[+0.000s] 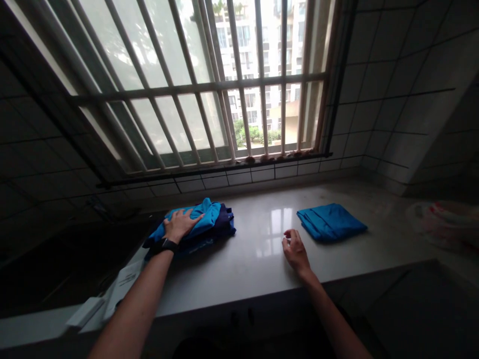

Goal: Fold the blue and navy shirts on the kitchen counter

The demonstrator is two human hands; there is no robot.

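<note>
Folded blue cloth (332, 223): likely light, soft, best gripped along its fold. Left of it, right hand (295, 249) half-curled, empty; beyond, left hand (180, 225) splayed on fabric pile (220, 223).

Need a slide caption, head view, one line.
Left hand on a blue cloth pile; right hand near a folded blue cloth on the countertop.

Rumpled bright-blue cloth (209, 211) atop navy fabric (223, 222), folded blue cloth (331, 222) well apart
</note>
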